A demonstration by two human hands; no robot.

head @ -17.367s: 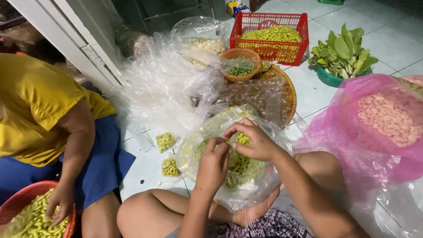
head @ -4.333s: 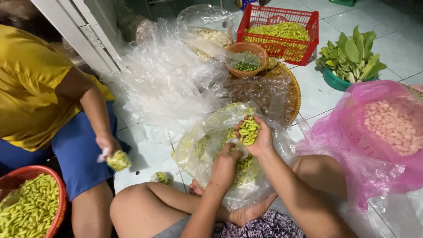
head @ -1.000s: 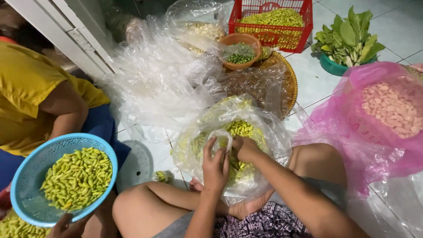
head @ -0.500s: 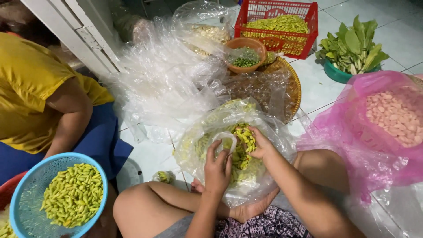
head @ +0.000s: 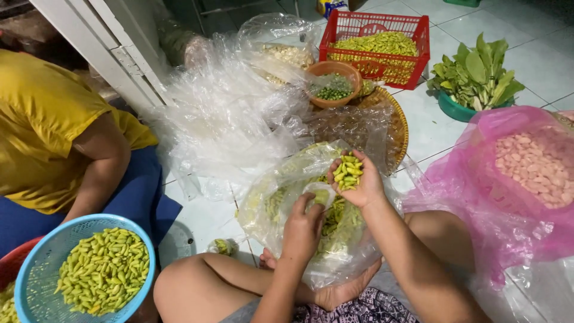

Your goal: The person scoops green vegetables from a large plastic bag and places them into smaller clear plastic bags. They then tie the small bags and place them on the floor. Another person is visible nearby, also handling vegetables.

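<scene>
At far left I see a co-worker in a yellow shirt [head: 45, 128] sitting behind a blue basket [head: 42, 263] of small green chillies. A filled little packet [head: 220, 245] lies on the tiles beside my knee. My left hand [head: 302, 227] pinches a small clear bag [head: 317, 192] at its mouth, apparently to keep it open for filling. My right hand [head: 357, 179] is cupped palm-up, cradling a handful of chillies [head: 347, 170] above the large clear sack [head: 299, 221] resting between my legs. Further right sits a pink bag [head: 478, 197] of pale pink pieces.
</scene>
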